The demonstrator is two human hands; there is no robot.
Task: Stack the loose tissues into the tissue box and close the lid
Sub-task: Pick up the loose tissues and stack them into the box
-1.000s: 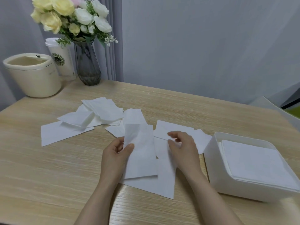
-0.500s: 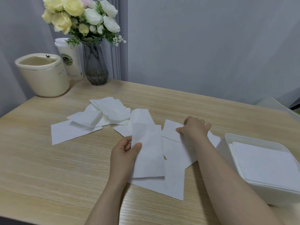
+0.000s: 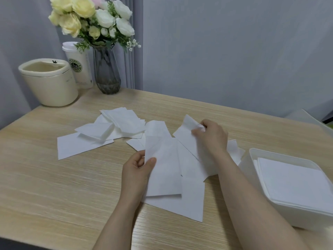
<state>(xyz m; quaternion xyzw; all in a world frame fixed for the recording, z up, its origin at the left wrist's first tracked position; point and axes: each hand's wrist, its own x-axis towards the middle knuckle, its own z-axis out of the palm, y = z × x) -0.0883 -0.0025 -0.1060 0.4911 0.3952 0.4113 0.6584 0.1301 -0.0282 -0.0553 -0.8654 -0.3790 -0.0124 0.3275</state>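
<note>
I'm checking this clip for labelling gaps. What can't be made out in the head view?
- White plastic tissue box: its right side is cut off by the frame edge; no lid shows.
- Sheets under the right hand: hand and forearm hide them.
- White paper cup: logo print too small to read.
- Left hand: the held white tissue covers its fingers.

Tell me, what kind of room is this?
Probably a home or small office corner: a wood-grain table against a grey wall, a vase of flowers beside a takeaway cup, and a cream bin.

Head camera looks down, close over table [image 3: 54,177].
</note>
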